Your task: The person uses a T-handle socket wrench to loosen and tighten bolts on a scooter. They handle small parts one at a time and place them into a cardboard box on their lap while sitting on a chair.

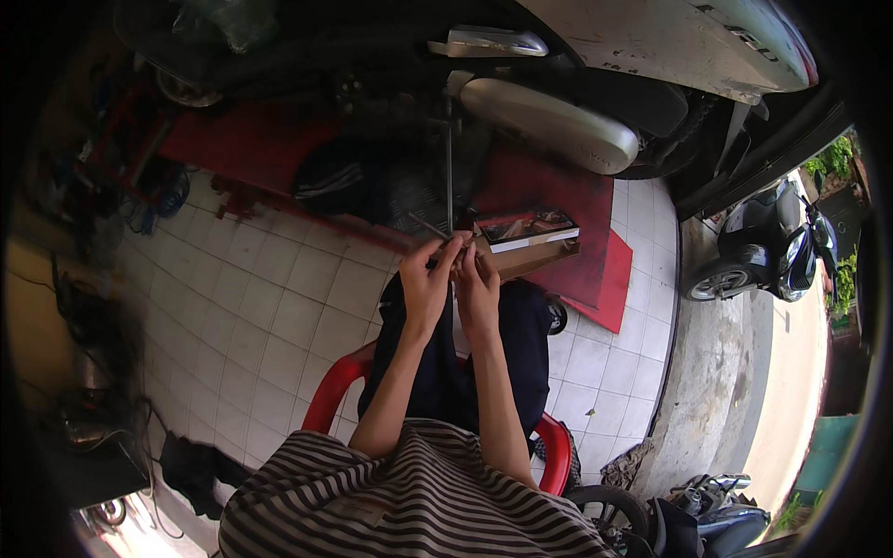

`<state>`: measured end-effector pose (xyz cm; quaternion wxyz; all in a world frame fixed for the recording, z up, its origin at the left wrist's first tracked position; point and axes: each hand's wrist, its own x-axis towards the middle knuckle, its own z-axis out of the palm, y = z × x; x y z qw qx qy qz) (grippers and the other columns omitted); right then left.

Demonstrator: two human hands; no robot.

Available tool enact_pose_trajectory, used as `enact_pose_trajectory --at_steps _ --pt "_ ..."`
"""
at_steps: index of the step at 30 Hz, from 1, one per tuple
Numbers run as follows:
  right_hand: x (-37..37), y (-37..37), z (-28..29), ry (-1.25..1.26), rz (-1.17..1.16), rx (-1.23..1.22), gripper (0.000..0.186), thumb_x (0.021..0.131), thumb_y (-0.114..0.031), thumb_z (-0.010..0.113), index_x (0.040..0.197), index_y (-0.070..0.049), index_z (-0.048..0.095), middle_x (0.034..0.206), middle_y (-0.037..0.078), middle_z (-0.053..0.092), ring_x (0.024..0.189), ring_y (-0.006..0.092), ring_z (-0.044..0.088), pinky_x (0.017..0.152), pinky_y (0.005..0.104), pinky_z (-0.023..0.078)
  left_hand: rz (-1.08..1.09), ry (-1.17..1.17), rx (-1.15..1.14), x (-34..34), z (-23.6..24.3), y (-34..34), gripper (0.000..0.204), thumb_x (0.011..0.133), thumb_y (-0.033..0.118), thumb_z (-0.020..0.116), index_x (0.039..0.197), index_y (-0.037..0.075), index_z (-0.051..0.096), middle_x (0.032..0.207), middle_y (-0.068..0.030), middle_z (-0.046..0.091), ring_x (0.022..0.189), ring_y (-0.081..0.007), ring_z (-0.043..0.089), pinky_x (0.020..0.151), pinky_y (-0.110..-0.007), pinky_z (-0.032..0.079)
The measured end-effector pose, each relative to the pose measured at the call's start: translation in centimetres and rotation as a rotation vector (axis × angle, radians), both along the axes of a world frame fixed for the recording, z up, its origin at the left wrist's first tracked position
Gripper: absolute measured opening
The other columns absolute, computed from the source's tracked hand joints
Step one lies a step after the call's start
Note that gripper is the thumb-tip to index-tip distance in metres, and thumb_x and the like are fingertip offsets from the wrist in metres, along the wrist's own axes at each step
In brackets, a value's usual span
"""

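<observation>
My left hand (426, 284) and my right hand (478, 290) meet above my lap, fingers bent and fingertips pinched close together. Between them is something small, mostly covered by the fingers. A thin, stick-like piece (424, 222) pokes out past the left fingertips; whether it is held or lies behind them I cannot tell. Just beyond the hands runs a long grey metal rod (449, 181), its near end at the fingertips. An opened cardboard box (549, 258) with a dark printed panel (526, 226) sits against the right fingers, on the red platform's near edge.
A motorcycle with a silver cover (549, 126) stands on the red platform (558, 279) in front of me. Dark cloth (339, 177) lies on it. I sit on a red plastic chair (335, 381) over white floor tiles (279, 298). A parked scooter (767, 242) is outside, right.
</observation>
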<state>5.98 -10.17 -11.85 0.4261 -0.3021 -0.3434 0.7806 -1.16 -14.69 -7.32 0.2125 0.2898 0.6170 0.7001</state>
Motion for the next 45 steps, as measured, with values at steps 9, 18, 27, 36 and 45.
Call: enact_pose_trajectory --at_steps 9,18,27,36,45 --pt "-1.2 0.1 6.0 -0.038 -0.157 0.349 0.015 0.096 -0.008 0.068 0.097 0.004 0.058 0.089 0.012 0.070 0.079 0.0151 0.072 0.069 0.0237 0.056 0.568 0.048 0.251 -1.1 -3.2 0.7 0.057 0.080 0.013 0.087 0.123 0.006 0.050 0.114 -0.0075 0.051 0.107 -0.0188 0.048 0.093 -0.038 0.040" --pt "-2.7 0.5 11.0 -0.321 -0.256 0.854 0.016 0.089 -0.001 0.073 0.098 0.001 0.060 0.083 0.010 0.073 0.073 0.0116 0.073 0.061 0.0239 0.055 0.554 0.525 -0.171 -4.0 -2.8 -1.3 0.025 0.084 0.021 0.081 0.106 0.016 0.070 0.099 -0.0022 0.053 0.096 -0.0219 0.053 0.095 -0.041 0.036" --pt "-3.6 0.1 12.9 -0.679 -0.312 1.242 0.033 0.089 0.000 0.068 0.119 -0.014 0.069 0.072 0.006 0.059 0.055 0.0219 0.058 0.054 0.0295 0.047 0.477 0.824 -0.152 -1.9 -2.4 -1.6 0.015 0.086 0.020 0.076 0.099 0.015 0.072 0.054 -0.0041 0.062 0.047 -0.0236 0.065 0.044 -0.033 0.044" --pt "-4.2 0.1 10.6 -0.595 -0.182 1.366 0.042 0.082 -0.004 0.068 0.121 -0.016 0.069 0.092 0.005 0.061 0.081 0.0256 0.060 0.074 0.0367 0.047 0.268 0.653 -0.012 -2.2 -2.0 -0.8 0.027 0.098 0.025 0.063 0.102 -0.002 0.064 0.092 -0.0115 0.072 0.077 -0.0232 0.072 0.064 -0.030 0.055" --pt "0.0 0.5 2.7 -0.156 -0.160 0.359 0.019 0.097 -0.012 0.068 0.107 0.003 0.068 0.110 0.011 0.064 0.079 0.0113 0.061 0.070 0.0258 0.050 -0.066 -0.345 0.135 -1.0 -0.7 -0.5 0.039 0.105 0.039 0.055 0.088 0.005 0.065 0.078 -0.0003 0.061 0.072 -0.0111 0.058 0.066 -0.027 0.046"
